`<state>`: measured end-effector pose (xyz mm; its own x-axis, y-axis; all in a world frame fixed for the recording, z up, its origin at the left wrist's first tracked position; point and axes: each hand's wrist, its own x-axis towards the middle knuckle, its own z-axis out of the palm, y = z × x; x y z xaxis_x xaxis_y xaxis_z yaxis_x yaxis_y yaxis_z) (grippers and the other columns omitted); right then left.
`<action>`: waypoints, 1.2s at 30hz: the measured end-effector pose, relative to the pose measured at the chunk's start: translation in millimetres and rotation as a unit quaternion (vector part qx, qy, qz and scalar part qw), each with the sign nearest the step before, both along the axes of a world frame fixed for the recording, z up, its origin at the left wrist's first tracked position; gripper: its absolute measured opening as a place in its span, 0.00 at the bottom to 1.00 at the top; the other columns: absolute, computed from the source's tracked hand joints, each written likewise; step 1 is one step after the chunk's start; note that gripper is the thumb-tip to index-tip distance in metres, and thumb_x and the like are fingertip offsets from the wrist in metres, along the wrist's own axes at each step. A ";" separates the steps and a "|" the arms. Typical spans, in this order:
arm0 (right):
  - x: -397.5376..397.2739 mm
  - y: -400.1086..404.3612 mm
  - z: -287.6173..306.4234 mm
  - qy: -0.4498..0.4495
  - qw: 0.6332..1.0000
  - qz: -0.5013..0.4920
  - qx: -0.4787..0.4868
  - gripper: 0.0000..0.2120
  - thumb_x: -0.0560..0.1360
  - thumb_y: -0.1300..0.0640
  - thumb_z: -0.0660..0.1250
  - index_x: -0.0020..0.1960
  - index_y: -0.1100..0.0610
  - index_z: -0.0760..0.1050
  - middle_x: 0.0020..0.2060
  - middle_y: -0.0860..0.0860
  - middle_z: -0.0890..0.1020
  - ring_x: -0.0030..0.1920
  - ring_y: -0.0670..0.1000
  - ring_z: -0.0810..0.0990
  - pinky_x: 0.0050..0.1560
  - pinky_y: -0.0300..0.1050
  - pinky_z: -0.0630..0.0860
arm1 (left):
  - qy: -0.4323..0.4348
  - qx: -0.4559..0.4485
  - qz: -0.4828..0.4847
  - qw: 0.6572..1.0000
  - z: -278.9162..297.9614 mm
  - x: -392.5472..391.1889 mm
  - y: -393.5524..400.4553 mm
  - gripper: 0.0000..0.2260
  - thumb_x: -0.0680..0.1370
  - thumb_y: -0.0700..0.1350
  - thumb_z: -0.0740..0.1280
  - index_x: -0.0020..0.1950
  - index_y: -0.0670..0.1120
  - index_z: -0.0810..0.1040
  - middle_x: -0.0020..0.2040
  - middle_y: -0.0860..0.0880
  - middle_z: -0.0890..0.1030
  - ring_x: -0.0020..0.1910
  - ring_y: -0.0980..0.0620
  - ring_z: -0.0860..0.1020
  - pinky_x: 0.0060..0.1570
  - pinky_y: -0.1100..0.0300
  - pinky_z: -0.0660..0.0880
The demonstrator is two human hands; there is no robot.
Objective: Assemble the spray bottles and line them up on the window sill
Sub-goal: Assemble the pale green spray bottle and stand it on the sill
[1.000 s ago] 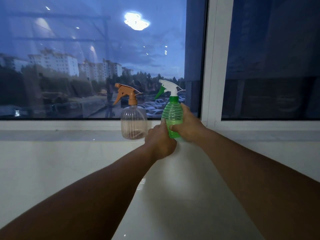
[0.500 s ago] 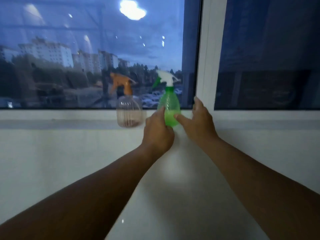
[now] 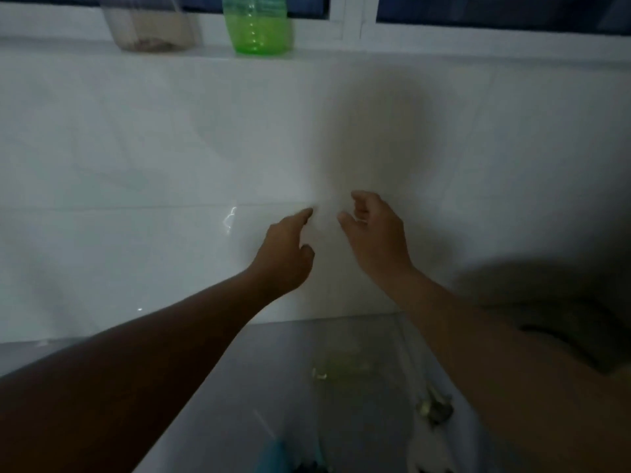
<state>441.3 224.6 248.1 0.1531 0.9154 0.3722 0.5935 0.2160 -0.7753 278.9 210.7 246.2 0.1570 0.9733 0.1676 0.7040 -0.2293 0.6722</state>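
Standing on the sill (image 3: 444,49), green bottle (image 3: 257,30) — well above both loose, empty hands (image 3: 285,257) (image 3: 374,233).

Two ribbed plastic spray bottles on a white sill (image 3: 444,51), one clear pinkish bottle (image 3: 150,27) and one translucent green bottle (image 3: 257,29), and two bare hands, left hand (image 3: 285,249) and right hand (image 3: 374,233).

Two bottles stand on the window sill (image 3: 444,51) at the top of view: the clear bottle (image 3: 150,27) left, the other bottle (image 3: 259,29) just beside it on the right, apart. Below the sill, both hands hang before the wall (image 3: 136,148), left hand (image 3: 285,254) beside right hand (image 3: 374,235), not touching.
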 end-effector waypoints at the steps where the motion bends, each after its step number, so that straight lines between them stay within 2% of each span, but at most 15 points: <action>1: 4.0 -2.8 -18.3 0.005 1.000 -0.005 -0.023 0.21 0.77 0.52 0.67 0.68 0.56 0.74 0.59 0.53 0.80 0.58 0.49 0.78 0.60 0.46 0.76 | 0.006 -0.020 -0.004 1.000 -15.6 0.2 -3.0 0.30 0.80 0.36 0.64 0.81 0.48 0.59 0.77 0.45 0.69 0.76 0.46 0.66 0.73 0.53 0.64; 5: 25.9 -17.9 -86.6 0.009 0.991 -0.045 -0.129 0.17 0.77 0.56 0.67 0.65 0.58 0.77 0.57 0.56 0.82 0.57 0.54 0.81 0.58 0.44 0.74 | 0.031 -0.100 -0.010 0.994 -77.2 1.1 -15.4 0.32 0.80 0.39 0.66 0.81 0.49 0.59 0.78 0.45 0.68 0.77 0.44 0.64 0.74 0.48 0.64; 8: 53.0 -34.4 -131.4 0.031 0.972 -0.104 -0.211 0.17 0.78 0.59 0.66 0.66 0.60 0.77 0.60 0.58 0.82 0.61 0.57 0.79 0.60 0.45 0.73 | 0.043 -0.149 -0.013 0.988 -118.6 3.1 -24.7 0.34 0.79 0.41 0.70 0.81 0.50 0.58 0.78 0.45 0.67 0.77 0.44 0.64 0.74 0.47 0.65; 11: 87.5 -54.8 -171.0 0.060 0.936 -0.198 -0.284 0.16 0.79 0.61 0.63 0.65 0.61 0.77 0.63 0.60 0.80 0.62 0.60 0.78 0.60 0.49 0.74 | 0.060 -0.197 -0.023 0.978 -153.7 8.8 -33.1 0.37 0.77 0.42 0.72 0.81 0.51 0.57 0.79 0.44 0.65 0.76 0.43 0.64 0.74 0.45 0.66; 15: 129.6 -83.7 -222.0 0.105 0.876 -0.317 -0.349 0.20 0.79 0.63 0.63 0.70 0.63 0.72 0.68 0.62 0.76 0.65 0.62 0.76 0.61 0.47 0.73 | 0.087 -0.236 -0.036 0.967 -188.7 21.2 -35.7 0.40 0.76 0.42 0.74 0.82 0.54 0.55 0.80 0.44 0.62 0.77 0.43 0.64 0.74 0.47 0.66; 18: 149.1 -100.7 -251.5 0.112 0.833 -0.359 -0.406 0.23 0.78 0.60 0.64 0.73 0.64 0.68 0.70 0.64 0.71 0.64 0.65 0.75 0.62 0.52 0.73 | 0.100 -0.252 -0.046 0.961 -208.0 35.5 -33.6 0.42 0.75 0.42 0.75 0.82 0.56 0.54 0.81 0.44 0.59 0.76 0.42 0.65 0.72 0.48 0.69; 22: 160.0 -112.0 -274.1 0.074 0.779 -0.389 -0.487 0.28 0.77 0.53 0.66 0.71 0.66 0.64 0.67 0.66 0.68 0.61 0.67 0.74 0.50 0.52 0.72 | 0.125 -0.274 -0.050 0.952 -229.9 54.3 -29.7 0.44 0.75 0.42 0.75 0.81 0.60 0.52 0.82 0.42 0.52 0.76 0.38 0.66 0.70 0.44 0.71; 24: 162.4 -114.4 -285.5 0.077 0.763 -0.399 -0.502 0.32 0.75 0.49 0.69 0.70 0.66 0.64 0.67 0.66 0.68 0.61 0.67 0.73 0.53 0.54 0.72 | 0.139 -0.286 -0.052 0.947 -240.6 61.5 -30.2 0.46 0.74 0.42 0.76 0.81 0.61 0.51 0.83 0.42 0.50 0.76 0.37 0.65 0.70 0.42 0.71; 27: 163.0 -115.0 -302.1 0.115 0.754 -0.400 -0.509 0.40 0.69 0.42 0.73 0.70 0.64 0.65 0.67 0.65 0.69 0.62 0.66 0.73 0.61 0.58 0.74 | 0.161 -0.303 -0.057 0.938 -253.5 66.3 -32.7 0.48 0.73 0.42 0.77 0.81 0.62 0.50 0.83 0.42 0.48 0.77 0.35 0.62 0.70 0.40 0.70; 29: 160.6 -112.7 -310.6 0.133 0.757 -0.388 -0.508 0.43 0.65 0.40 0.75 0.70 0.62 0.65 0.66 0.64 0.69 0.61 0.66 0.73 0.61 0.59 0.75 | 0.177 -0.315 -0.057 0.931 -260.3 65.8 -33.3 0.49 0.72 0.43 0.78 0.81 0.62 0.49 0.83 0.42 0.47 0.77 0.35 0.60 0.71 0.38 0.68; 33: 150.8 -106.6 -321.2 0.146 0.764 -0.359 -0.516 0.43 0.63 0.44 0.77 0.70 0.59 0.61 0.66 0.64 0.68 0.60 0.66 0.73 0.59 0.59 0.76 | 0.180 -0.323 -0.051 0.928 -274.2 64.3 -33.7 0.49 0.71 0.45 0.79 0.82 0.60 0.50 0.82 0.43 0.51 0.76 0.35 0.62 0.72 0.39 0.67; 36: 143.0 -100.6 -325.1 0.131 0.769 -0.345 -0.522 0.41 0.63 0.46 0.76 0.68 0.61 0.63 0.64 0.63 0.72 0.60 0.64 0.74 0.56 0.55 0.77 | 0.161 -0.297 -0.051 0.940 -281.2 63.1 -34.6 0.48 0.69 0.44 0.80 0.81 0.56 0.54 0.78 0.44 0.60 0.71 0.39 0.69 0.70 0.43 0.71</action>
<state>584.3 124.0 -77.0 0.6813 0.3616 -0.6365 0.0817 -0.9016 -0.4247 342.0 176.1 -35.0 0.2036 0.8574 -0.4726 0.8880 0.0416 0.4580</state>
